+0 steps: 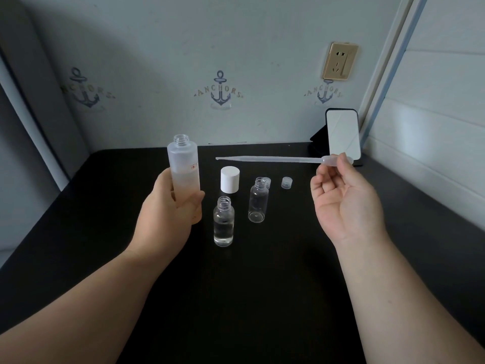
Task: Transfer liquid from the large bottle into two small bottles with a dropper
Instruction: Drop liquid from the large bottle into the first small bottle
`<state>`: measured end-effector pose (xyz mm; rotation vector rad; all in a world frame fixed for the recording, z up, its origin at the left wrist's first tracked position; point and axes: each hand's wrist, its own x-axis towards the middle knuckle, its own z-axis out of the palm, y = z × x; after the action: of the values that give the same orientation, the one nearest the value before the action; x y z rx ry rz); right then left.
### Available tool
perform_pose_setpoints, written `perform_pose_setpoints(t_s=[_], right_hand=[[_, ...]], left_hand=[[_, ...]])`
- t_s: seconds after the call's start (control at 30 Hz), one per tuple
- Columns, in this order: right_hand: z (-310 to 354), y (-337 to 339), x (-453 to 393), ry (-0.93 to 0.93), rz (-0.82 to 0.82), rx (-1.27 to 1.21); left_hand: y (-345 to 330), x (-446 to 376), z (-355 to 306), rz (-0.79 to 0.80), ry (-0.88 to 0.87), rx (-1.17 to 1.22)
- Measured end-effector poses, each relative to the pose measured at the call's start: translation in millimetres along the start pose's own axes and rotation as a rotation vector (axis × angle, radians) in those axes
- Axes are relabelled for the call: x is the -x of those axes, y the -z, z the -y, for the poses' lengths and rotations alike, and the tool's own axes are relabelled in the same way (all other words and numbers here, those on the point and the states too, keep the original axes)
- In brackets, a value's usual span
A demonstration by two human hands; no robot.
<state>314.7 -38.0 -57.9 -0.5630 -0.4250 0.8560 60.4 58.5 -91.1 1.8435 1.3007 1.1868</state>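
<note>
My left hand (172,206) grips the large frosted bottle (183,164) upright and uncapped, with liquid filling its lower part. My right hand (338,195) pinches the bulb of a clear plastic dropper (273,159), held level with its tip pointing left towards the large bottle's neck. Two small clear bottles stand open on the black table (262,298): the near one (223,223) holds clear liquid, the far one (258,200) looks empty. The large white cap (230,179) stands behind the near small bottle.
Two small clear caps lie behind the far small bottle, one (286,183) to its right and one (267,180) partly hidden by its neck. A phone on a black stand (342,134) leans at the back right corner. Walls close the table at the back and right.
</note>
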Motion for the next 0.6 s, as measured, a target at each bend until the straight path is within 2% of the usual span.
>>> perform_pose_setpoints(t_s=[0.6], right_hand=[[2.4,-4.8,2.8,0.046,-0.061,0.062]], left_hand=[[3.3,-1.9,4.8,-0.042,-0.187,-0.106]])
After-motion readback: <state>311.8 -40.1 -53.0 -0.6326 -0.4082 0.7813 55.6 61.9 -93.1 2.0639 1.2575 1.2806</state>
